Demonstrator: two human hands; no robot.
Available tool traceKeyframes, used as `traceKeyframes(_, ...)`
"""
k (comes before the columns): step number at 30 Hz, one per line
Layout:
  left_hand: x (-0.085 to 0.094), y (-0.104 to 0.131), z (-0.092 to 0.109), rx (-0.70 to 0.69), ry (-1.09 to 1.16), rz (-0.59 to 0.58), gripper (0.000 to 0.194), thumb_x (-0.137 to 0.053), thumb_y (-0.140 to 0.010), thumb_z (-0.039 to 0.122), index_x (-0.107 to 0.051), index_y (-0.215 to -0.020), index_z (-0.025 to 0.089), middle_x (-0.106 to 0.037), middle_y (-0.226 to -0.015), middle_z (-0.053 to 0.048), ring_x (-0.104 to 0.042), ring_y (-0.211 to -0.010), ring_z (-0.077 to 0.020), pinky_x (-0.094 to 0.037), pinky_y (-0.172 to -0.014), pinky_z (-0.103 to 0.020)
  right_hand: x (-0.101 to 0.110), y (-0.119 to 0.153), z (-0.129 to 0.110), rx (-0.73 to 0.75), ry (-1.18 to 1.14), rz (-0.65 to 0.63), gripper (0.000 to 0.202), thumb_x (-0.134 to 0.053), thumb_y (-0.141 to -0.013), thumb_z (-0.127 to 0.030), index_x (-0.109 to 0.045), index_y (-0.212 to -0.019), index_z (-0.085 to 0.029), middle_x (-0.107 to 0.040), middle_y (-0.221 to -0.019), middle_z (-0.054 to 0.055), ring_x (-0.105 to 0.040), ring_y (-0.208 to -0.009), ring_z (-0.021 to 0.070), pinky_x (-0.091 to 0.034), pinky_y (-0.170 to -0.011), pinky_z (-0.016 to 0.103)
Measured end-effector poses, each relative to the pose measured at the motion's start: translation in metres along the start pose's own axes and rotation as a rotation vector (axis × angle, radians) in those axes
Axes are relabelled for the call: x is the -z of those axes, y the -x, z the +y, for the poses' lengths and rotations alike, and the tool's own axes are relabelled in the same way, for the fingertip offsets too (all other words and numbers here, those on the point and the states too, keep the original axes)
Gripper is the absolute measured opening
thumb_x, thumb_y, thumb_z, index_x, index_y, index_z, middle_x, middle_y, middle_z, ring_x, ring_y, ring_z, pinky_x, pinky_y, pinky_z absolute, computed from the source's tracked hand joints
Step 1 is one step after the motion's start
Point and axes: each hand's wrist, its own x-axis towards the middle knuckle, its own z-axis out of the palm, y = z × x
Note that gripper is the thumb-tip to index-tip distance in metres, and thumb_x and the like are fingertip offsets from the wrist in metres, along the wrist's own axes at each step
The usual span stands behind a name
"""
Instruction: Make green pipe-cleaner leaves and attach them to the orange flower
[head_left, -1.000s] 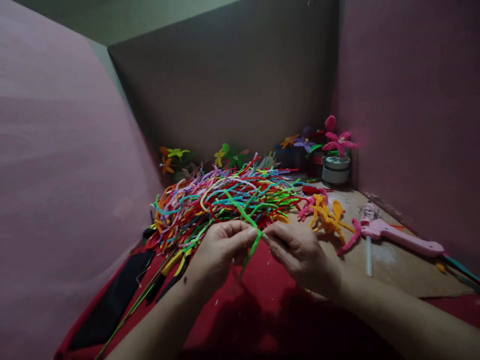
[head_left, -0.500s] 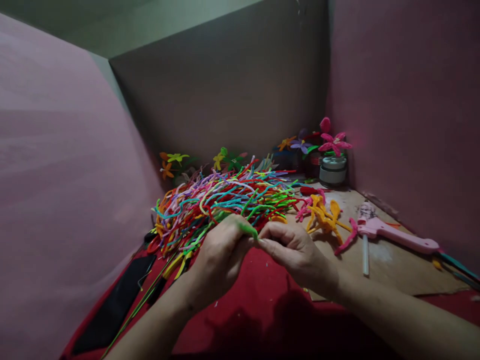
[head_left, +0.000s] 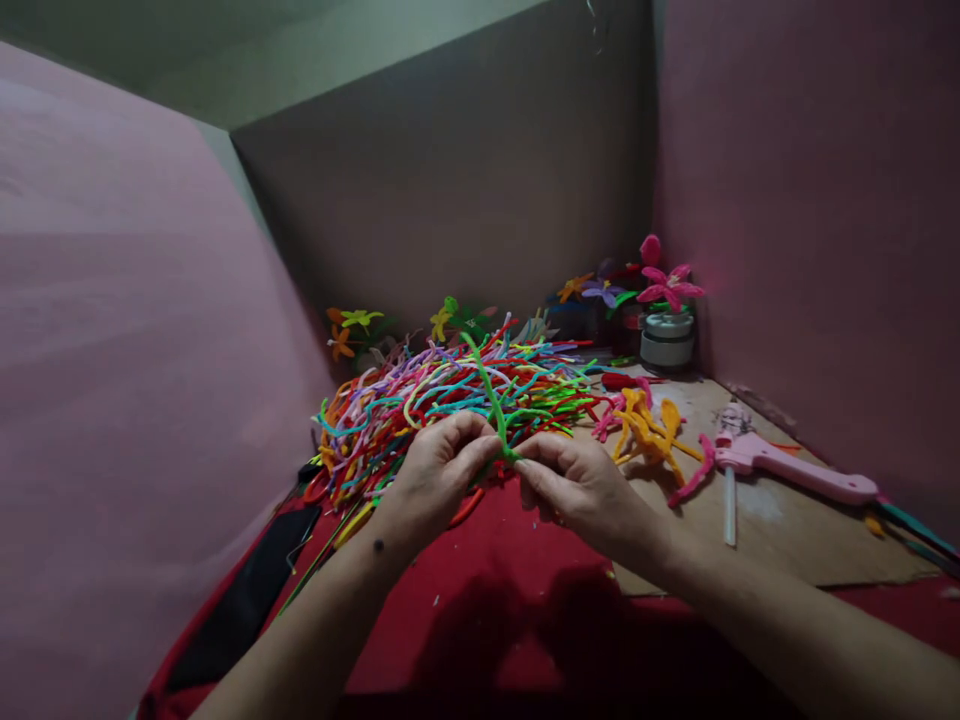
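Observation:
A green pipe cleaner [head_left: 490,385] is pinched between both hands over the red cloth [head_left: 480,600], its long end rising up and to the left. My left hand [head_left: 446,465] is closed on it near a bend. With thumb and fingertips my right hand [head_left: 574,480] grips the short end of the same pipe cleaner. Just behind the hands spreads a large heap of pipe cleaners [head_left: 375,420] in many colours. The fingertips partly hide the bent section.
A pink glue gun [head_left: 802,472] with a clear glue stick [head_left: 730,510] lies on cardboard [head_left: 810,550] at right, beside orange pipe-cleaner shapes [head_left: 649,430]. A white pot [head_left: 666,342] holds a pink flower [head_left: 670,287]. At left lies a flat black object [head_left: 244,600].
The green pipe cleaner's long end now stands upright above my hands. My left hand has turned, its thumb now showing on top. My right hand still pinches at nearly the same place.

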Motion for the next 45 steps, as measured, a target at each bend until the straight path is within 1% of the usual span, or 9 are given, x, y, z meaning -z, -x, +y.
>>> traceKeyframes(8,-0.006,0.005,-0.013,-0.318,-0.413,0.183,0.011,-0.053,-0.074,0.022,-0.057,-0.066,0.016,-0.053,-0.060,0.001,-0.047,-0.055,-0.0097,-0.036,-0.054,-0.021,0.000,-0.005,0.004,-0.241,-0.391,-0.110,0.014,-0.051,-0.077,-0.028,-0.055,-0.074,-0.015,-0.060,-0.060,-0.001,-0.053,-0.038,0.0069,-0.039,-0.040,0.019)
traceKeyframes(14,0.008,-0.008,-0.003,0.004,-0.216,-0.067,0.022,-0.049,-0.076,0.029,-0.045,-0.058,0.017,-0.046,-0.048,0.004,-0.038,-0.044,-0.0076,-0.031,-0.043,-0.019,0.008,-0.008,0.007,-0.357,-0.489,-0.291,0.017,-0.053,-0.074,-0.027,-0.057,-0.068,-0.011,-0.066,-0.065,0.005,-0.060,-0.043,0.0094,-0.042,-0.045,0.019)
traceKeyframes(20,0.024,-0.018,-0.014,-0.034,-0.317,-0.233,0.019,-0.050,-0.073,0.029,-0.046,-0.059,0.016,-0.045,-0.052,0.004,-0.037,-0.046,-0.0079,-0.030,-0.044,-0.020,0.010,-0.008,0.013,-0.455,-0.627,-0.460,0.012,-0.054,-0.071,-0.022,-0.057,-0.074,-0.012,-0.066,-0.069,0.005,-0.065,-0.056,0.0141,-0.051,-0.058,0.027)
traceKeyframes(23,0.028,-0.020,-0.018,-0.046,-0.321,-0.283,0.015,-0.051,-0.073,0.026,-0.049,-0.062,0.016,-0.048,-0.054,0.003,-0.041,-0.048,-0.0087,-0.033,-0.046,-0.020,0.010,-0.009,0.015,-0.466,-0.588,-0.440,0.014,-0.050,-0.067,-0.014,-0.056,-0.080,-0.014,-0.066,-0.075,0.005,-0.067,-0.065,0.0152,-0.052,-0.062,0.028)
traceKeyframes(27,0.024,-0.022,-0.015,0.017,-0.177,-0.259,0.013,-0.056,-0.069,0.024,-0.050,-0.062,0.015,-0.054,-0.057,0.002,-0.051,-0.051,-0.0107,-0.040,-0.049,-0.022,0.007,-0.010,0.019,-0.414,-0.375,-0.390,0.025,-0.043,-0.062,-0.003,-0.054,-0.081,-0.015,-0.064,-0.068,0.001,-0.065,-0.061,0.0124,-0.050,-0.057,0.023)
traceKeyframes(30,0.019,-0.024,-0.013,0.090,-0.066,-0.216,0.014,-0.055,-0.070,0.025,-0.047,-0.062,0.015,-0.059,-0.056,0.000,-0.057,-0.052,-0.0121,-0.045,-0.051,-0.023,0.004,-0.009,0.021,-0.473,-0.392,-0.439,0.024,-0.038,-0.064,-0.004,-0.050,-0.082,-0.015,-0.061,-0.061,-0.001,-0.059,-0.044,0.0102,-0.047,-0.042,0.020)
traceKeyframes(34,0.017,-0.023,-0.017,0.105,-0.057,-0.148,0.014,-0.053,-0.071,0.023,-0.044,-0.062,0.017,-0.059,-0.051,0.001,-0.058,-0.048,-0.0119,-0.046,-0.050,-0.023,0.000,-0.008,0.027,-0.488,-0.447,-0.318,0.015,-0.039,-0.072,-0.012,-0.050,-0.083,-0.016,-0.061,-0.068,0.001,-0.051,-0.036,0.0071,-0.038,-0.029,0.017)
traceKeyframes(40,0.021,-0.024,-0.018,0.107,-0.165,0.023,0.014,-0.050,-0.072,0.019,-0.041,-0.062,0.017,-0.054,-0.044,0.004,-0.050,-0.039,-0.0075,-0.034,-0.039,-0.015,-0.006,-0.004,0.034,-0.430,-0.336,-0.317,0.011,-0.038,-0.081,-0.019,-0.047,-0.087,-0.016,-0.055,-0.049,-0.003,-0.045,-0.029,0.0083,-0.034,-0.027,0.017)
traceKeyframes(45,0.030,-0.030,-0.021,0.102,-0.096,0.017,0.014,-0.050,-0.072,0.020,-0.041,-0.063,0.017,-0.052,-0.043,0.006,-0.047,-0.036,-0.0062,-0.035,-0.038,-0.015,-0.001,0.002,0.026,-0.289,-0.348,-0.387,0.033,-0.034,-0.084,-0.017,-0.043,-0.117,-0.016,-0.057,-0.052,-0.004,-0.053,-0.036,0.0092,-0.041,-0.036,0.018)
